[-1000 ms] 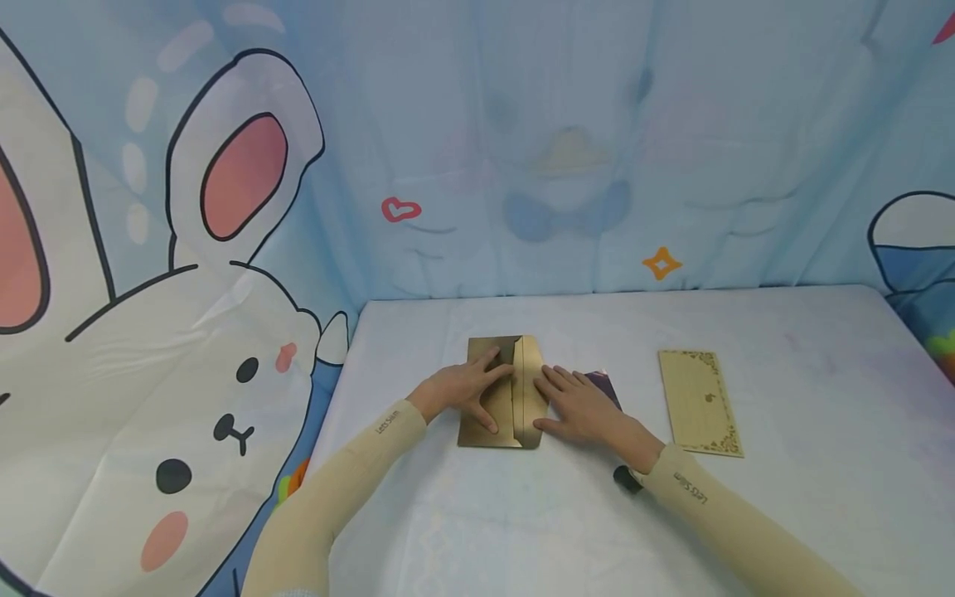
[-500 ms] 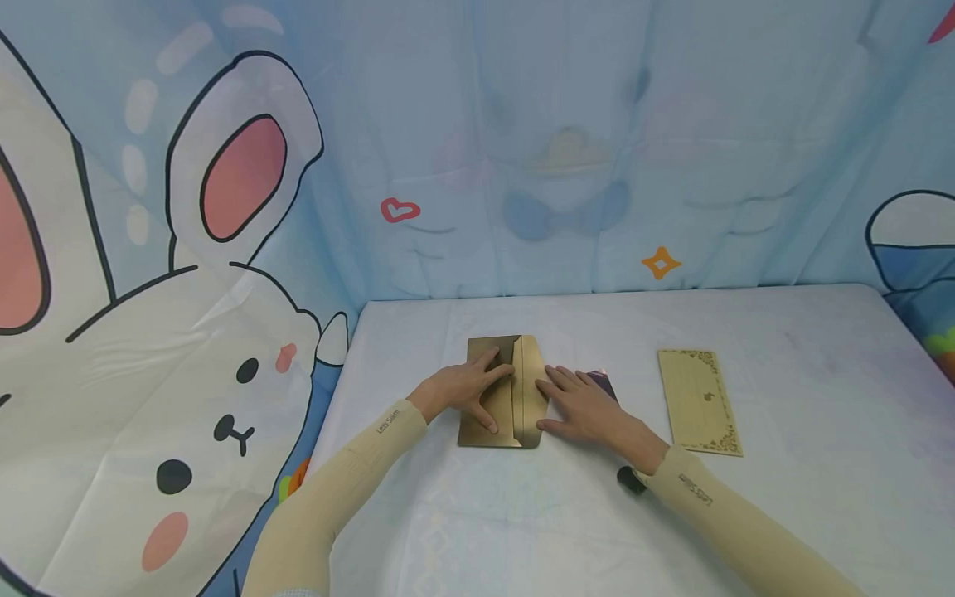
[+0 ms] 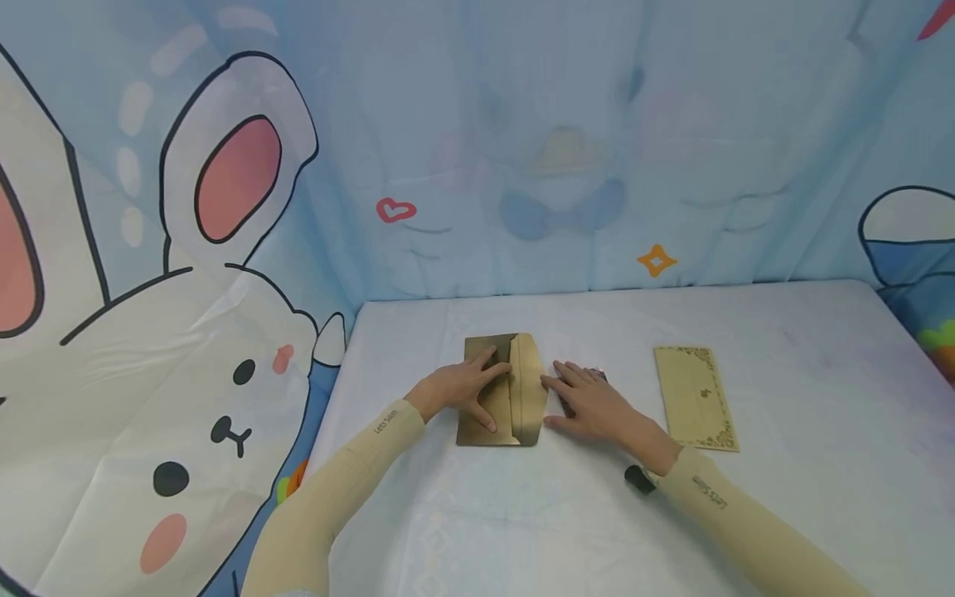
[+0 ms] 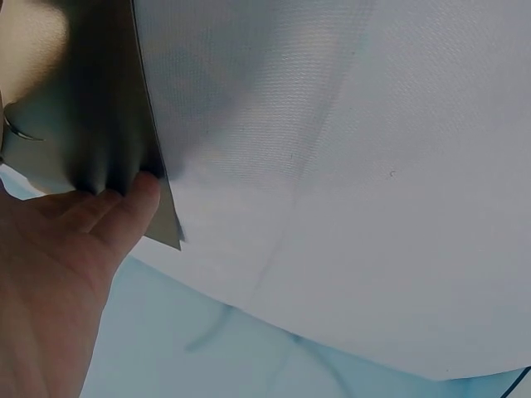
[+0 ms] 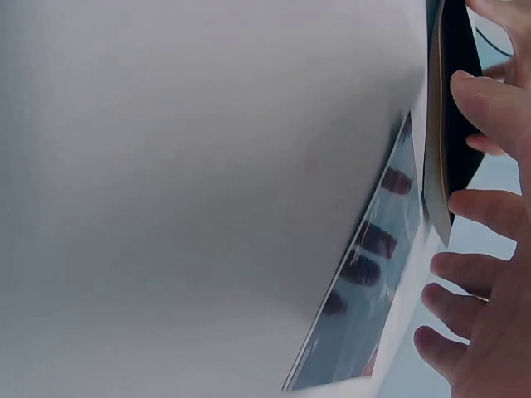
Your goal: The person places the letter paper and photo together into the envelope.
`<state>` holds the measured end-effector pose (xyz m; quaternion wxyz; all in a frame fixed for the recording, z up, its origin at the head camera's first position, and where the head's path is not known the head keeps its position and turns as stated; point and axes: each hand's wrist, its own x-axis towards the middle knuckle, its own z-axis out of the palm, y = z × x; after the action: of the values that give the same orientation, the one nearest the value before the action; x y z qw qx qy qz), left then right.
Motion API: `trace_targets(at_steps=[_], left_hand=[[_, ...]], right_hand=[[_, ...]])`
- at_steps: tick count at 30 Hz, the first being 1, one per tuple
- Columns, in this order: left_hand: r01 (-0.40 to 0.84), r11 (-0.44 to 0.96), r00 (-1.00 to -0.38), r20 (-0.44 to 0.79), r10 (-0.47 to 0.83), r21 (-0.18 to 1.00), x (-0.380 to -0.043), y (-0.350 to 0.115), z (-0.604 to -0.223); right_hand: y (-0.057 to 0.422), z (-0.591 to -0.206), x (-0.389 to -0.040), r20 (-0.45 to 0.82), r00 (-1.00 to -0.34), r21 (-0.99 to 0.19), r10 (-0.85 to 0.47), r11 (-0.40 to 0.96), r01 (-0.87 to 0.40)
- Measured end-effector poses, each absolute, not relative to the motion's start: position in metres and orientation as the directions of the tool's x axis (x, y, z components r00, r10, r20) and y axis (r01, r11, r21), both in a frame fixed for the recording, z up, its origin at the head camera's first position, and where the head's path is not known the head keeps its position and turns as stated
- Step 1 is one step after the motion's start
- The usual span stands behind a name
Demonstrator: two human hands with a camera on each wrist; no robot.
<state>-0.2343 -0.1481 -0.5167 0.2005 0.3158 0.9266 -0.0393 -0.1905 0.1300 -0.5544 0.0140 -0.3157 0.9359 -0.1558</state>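
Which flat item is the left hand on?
The gold envelope, leftmost, its flap toward the right hand; the yellow card with ornamented corners and the glossy card lie apart from the left hand.

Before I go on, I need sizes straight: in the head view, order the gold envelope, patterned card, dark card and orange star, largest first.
1. Gold envelope
2. Patterned card
3. Orange star
Not ranked: dark card, mostly hidden by the right hand.
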Motion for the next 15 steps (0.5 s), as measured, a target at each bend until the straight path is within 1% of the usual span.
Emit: trace_targets(at_steps=[5, 15], left_hand=[[0.593, 0.802, -0.719, -0.399, 0.568, 0.073, -0.233, -0.149, -0.513], [0.592, 0.803, -0.718, -0.403, 0.567, 0.074, -0.232, -0.150, -0.515]], right_hand=[[0.137, -0.550, -0.190, 0.051, -0.826, -0.304, -0.562, 0.779, -0.549], [0.159, -0.548, -0.193, 0.069, -0.844, -0.315, -0.532, 0.791, -0.524]])
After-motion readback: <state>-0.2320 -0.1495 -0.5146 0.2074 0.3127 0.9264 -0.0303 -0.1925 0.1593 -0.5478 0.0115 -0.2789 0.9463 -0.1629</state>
